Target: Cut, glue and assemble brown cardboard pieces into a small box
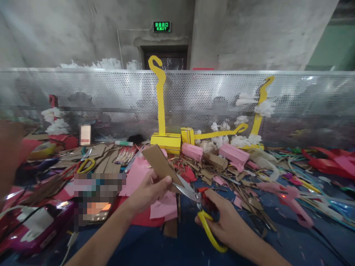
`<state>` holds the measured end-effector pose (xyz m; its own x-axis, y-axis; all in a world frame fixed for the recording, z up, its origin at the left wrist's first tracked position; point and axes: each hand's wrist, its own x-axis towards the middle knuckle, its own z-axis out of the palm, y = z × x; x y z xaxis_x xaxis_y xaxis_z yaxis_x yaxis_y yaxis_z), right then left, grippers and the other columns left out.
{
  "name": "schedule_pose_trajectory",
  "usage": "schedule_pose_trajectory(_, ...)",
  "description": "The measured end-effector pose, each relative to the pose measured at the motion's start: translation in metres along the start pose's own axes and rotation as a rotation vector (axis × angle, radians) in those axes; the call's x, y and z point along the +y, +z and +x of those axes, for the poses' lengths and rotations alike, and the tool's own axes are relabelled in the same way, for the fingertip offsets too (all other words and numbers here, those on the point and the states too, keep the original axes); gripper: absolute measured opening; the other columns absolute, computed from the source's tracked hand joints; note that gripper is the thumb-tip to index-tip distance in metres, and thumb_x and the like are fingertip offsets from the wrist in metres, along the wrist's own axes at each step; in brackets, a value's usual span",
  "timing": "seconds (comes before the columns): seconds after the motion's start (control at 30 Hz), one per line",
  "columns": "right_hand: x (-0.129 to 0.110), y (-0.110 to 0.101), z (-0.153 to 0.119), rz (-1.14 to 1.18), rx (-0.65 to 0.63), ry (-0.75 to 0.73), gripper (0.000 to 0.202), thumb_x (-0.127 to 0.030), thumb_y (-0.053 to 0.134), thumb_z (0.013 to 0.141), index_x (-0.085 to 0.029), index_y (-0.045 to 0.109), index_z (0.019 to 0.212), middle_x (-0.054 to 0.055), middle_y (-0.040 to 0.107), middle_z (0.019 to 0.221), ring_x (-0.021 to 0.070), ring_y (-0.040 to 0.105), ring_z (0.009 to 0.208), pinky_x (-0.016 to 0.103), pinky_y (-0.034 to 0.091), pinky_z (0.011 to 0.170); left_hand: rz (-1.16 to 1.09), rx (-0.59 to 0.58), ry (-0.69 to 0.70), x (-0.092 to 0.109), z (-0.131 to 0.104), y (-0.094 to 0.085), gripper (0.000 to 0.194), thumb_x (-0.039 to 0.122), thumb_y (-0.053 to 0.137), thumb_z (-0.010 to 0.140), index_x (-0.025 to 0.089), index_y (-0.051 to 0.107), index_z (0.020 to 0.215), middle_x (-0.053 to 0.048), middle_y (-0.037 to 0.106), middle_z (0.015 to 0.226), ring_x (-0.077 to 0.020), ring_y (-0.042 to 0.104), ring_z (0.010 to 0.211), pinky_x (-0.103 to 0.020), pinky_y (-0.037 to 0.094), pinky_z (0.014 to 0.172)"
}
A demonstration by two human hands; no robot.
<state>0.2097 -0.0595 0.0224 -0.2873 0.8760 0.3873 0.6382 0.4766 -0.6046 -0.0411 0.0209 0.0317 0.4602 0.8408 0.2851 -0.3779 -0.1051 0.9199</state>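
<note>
Over the blue bench (199, 246), your right hand (217, 212) is closed around the handles of a pair of scissors (190, 193), one loop yellow, the other red, spread apart. Your left hand (151, 188), just beyond and to the left, pinches a brown cardboard strip (157, 162) between thumb and fingers, the piece tilted up and away to the left. The scissors' blades reach from your right hand to the strip's lower right end, close by your left thumb; how deep they bite cannot be told.

Near your left forearm sits a purple power strip (51, 225); well to the right of your right hand lies a pink glue gun (294, 201), its red light glowing. Pink sheets (135, 173) spread beneath and beside your left hand. Past the strip, brown scraps (206, 174) litter the bench before a yellow box (166, 143) bearing an upright yellow hook (160, 98). Behind rises a perforated metal panel (116, 92), then a green exit sign (161, 26) on a concrete wall (235, 37).
</note>
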Motion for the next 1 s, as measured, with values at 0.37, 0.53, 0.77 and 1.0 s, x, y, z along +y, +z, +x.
schedule_pose_trajectory(0.37, 0.003, 0.003, 0.002, 0.092, -0.065, 0.106, 0.043, -0.037, 0.082, 0.075, -0.022, 0.042, 0.070, -0.009, 0.040, 0.062, 0.0109, 0.031, 0.059, 0.024, 0.025, 0.052, -0.074, -0.083, 0.019, -0.002, 0.000, 0.014, 0.030, 0.030, 0.076, 0.087, 0.017, 0.070, 0.113, -0.010, 0.076, 0.104, -0.0221, 0.072, 0.093, -0.035, 0.057, 0.086)
schedule_pose_trajectory(0.53, 0.010, 0.005, 0.001, 0.160, -0.046, 0.146, 0.044, -0.039, 0.081, 0.075, -0.022, 0.042, 0.069, -0.009, 0.034, 0.063, 0.0107, 0.027, 0.060, 0.023, 0.023, 0.052, -0.139, -0.079, 0.030, -0.004, -0.001, 0.018, 0.024, 0.027, 0.074, 0.089, 0.016, 0.071, 0.110, -0.010, 0.077, 0.102, -0.0214, 0.072, 0.093, -0.035, 0.057, 0.087)
schedule_pose_trajectory(0.77, 0.013, 0.004, 0.005, 0.180, -0.024, 0.195, 0.041, -0.046, 0.078, 0.077, -0.020, 0.048, 0.067, -0.008, 0.035, 0.061, 0.0112, 0.030, 0.059, 0.023, 0.025, 0.052, -0.189, -0.091, 0.017, -0.002, -0.002, 0.022, 0.028, 0.026, 0.074, 0.089, 0.015, 0.069, 0.114, -0.014, 0.076, 0.113, -0.0266, 0.072, 0.104, -0.043, 0.056, 0.093)
schedule_pose_trajectory(1.0, 0.006, 0.006, 0.003, 0.121, 0.068, 0.191, 0.035, -0.041, 0.077, 0.076, -0.022, 0.047, 0.074, -0.007, 0.041, 0.066, 0.0126, 0.037, 0.060, 0.023, 0.032, 0.053, -0.196, -0.098, 0.036, -0.003, -0.001, 0.020, 0.028, 0.024, 0.072, 0.090, 0.014, 0.070, 0.116, -0.014, 0.075, 0.115, -0.0263, 0.071, 0.107, -0.040, 0.055, 0.095)
